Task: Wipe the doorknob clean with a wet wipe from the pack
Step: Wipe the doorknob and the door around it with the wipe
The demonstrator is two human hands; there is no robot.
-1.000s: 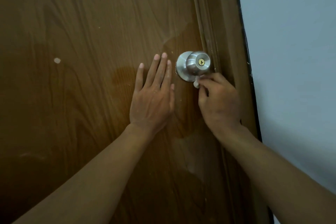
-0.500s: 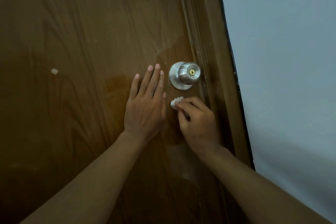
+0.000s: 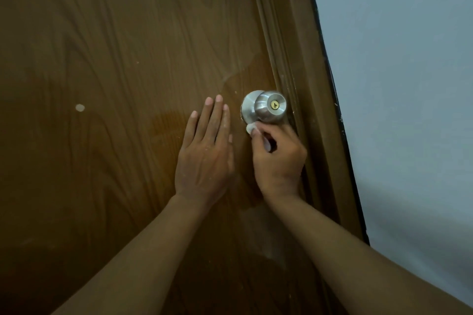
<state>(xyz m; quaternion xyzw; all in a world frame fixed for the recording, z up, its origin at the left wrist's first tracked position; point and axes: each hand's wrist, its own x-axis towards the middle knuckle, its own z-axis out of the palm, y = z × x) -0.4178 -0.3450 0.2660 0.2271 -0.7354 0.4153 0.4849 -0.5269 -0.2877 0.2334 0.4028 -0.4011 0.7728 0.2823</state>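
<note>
A round silver doorknob (image 3: pixel 268 106) with a brass keyhole sticks out of the brown wooden door (image 3: pixel 122 64). My right hand (image 3: pixel 277 158) is closed on a small bunched white wet wipe (image 3: pixel 251 128) and presses it against the knob's lower edge and base plate. My left hand (image 3: pixel 204 153) lies flat on the door just left of the knob, fingers together and pointing up, holding nothing. The wipe pack is not in view.
The door frame (image 3: pixel 307 100) runs down just right of the knob, with a pale grey wall (image 3: pixel 404 89) beyond it. A small white chip (image 3: pixel 79 107) marks the door at the left.
My right hand dropped away below the knob with the wipe half a second ago and has come back up against the knob's underside. My left hand stays flat on the door.
</note>
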